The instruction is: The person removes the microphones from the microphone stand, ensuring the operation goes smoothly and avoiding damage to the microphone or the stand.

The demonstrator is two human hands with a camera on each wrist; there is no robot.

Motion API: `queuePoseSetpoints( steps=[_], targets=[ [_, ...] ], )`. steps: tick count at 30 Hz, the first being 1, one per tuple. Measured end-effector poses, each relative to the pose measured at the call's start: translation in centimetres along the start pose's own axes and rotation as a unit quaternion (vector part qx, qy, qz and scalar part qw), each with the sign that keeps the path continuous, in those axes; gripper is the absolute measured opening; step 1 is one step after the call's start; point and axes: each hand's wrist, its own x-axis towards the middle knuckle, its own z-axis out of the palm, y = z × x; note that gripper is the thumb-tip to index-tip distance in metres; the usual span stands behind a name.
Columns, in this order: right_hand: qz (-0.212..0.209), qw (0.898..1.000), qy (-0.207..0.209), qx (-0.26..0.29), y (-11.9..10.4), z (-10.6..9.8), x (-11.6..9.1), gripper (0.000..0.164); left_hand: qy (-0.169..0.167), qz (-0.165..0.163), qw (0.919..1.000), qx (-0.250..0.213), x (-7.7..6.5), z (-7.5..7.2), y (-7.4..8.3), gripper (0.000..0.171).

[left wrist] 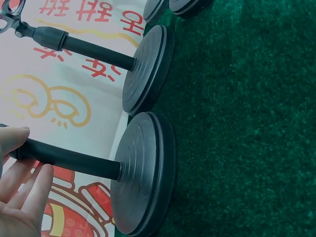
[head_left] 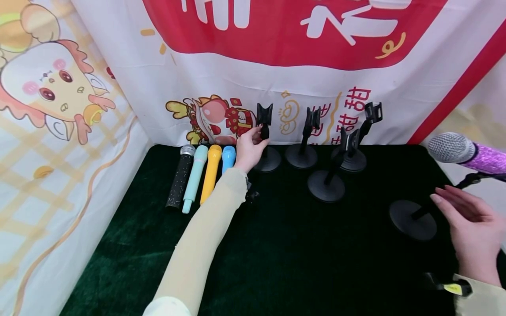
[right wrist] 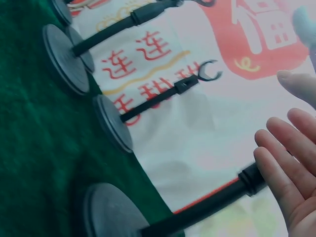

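At the back of the table my left hand (head_left: 250,151) pinches the upper pole of a black desktop microphone stand (head_left: 269,160) between thumb and fingers. The stand's round base rests on the cloth, and its clip holder on top holds nothing. My right hand (head_left: 476,228) is at the right side with fingers fairly straight, right at the pole of another microphone stand (head_left: 413,220). In the right wrist view, the fingertips overlap the collar of that pole (right wrist: 253,177). A glittery purple microphone (head_left: 490,157) with a silver mesh head lies across the top of this stand.
Several microphones lie side by side at the back left: black (head_left: 180,180), mint (head_left: 195,177), yellow (head_left: 211,173) and blue (head_left: 228,157). More stands, such as one front-most stand (head_left: 326,186), occupy the back right. A printed cloth (head_left: 237,79) hangs behind the green table (head_left: 296,263).
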Motion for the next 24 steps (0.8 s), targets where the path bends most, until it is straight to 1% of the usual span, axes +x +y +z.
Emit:
queuePoseSetpoints(
  steps=[2,5,7,10,13,14,16,18,20,21,24],
  targets=[
    [0.003,1.000,0.013,0.013,0.1,-0.6,0.2,0.040,-0.001,-0.001,1.0000,0.000,0.0,0.0,0.1,0.049],
    [-0.015,0.999,0.037,0.022,0.3,-1.3,0.6,0.039,-0.002,-0.003,1.0000,0.001,-0.1,0.0,0.1,0.049],
    [-0.022,0.999,0.050,0.005,0.7,-1.8,0.8,0.040,-0.002,-0.005,1.0000,0.001,-0.1,0.0,0.0,0.049],
    [-0.020,0.998,0.058,0.010,1.3,-2.2,1.3,0.040,-0.001,-0.008,1.0000,0.000,-0.1,0.0,0.0,0.049],
    [0.001,0.998,0.042,0.035,1.9,-2.4,1.7,0.044,-0.001,-0.011,0.9999,0.002,-0.1,-0.1,0.0,0.051],
    [0.015,0.998,0.034,0.048,2.0,-2.4,1.8,0.046,-0.002,-0.012,0.9999,0.001,-0.1,-0.1,0.0,0.052],
    [0.047,0.998,0.011,0.042,2.3,-2.4,2.0,0.051,-0.006,-0.015,0.9999,0.001,-0.3,-0.1,0.0,0.056],
    [0.078,0.996,-0.014,0.029,2.4,-2.3,2.3,0.054,-0.012,-0.019,0.9997,-0.005,-0.6,-0.2,0.0,0.061],
    [0.091,0.995,-0.033,-0.011,2.6,-2.0,2.5,0.054,-0.017,-0.022,0.9996,-0.011,-0.8,-0.2,0.0,0.065],
    [0.086,0.994,-0.042,-0.044,2.8,-1.9,2.6,0.053,-0.018,-0.023,0.9995,-0.015,-0.9,-0.2,-0.1,0.066],
    [0.064,0.994,-0.051,-0.071,3.1,-1.6,2.9,0.048,-0.017,-0.019,0.9993,-0.026,-1.1,-0.3,-0.3,0.068]
  ],
)
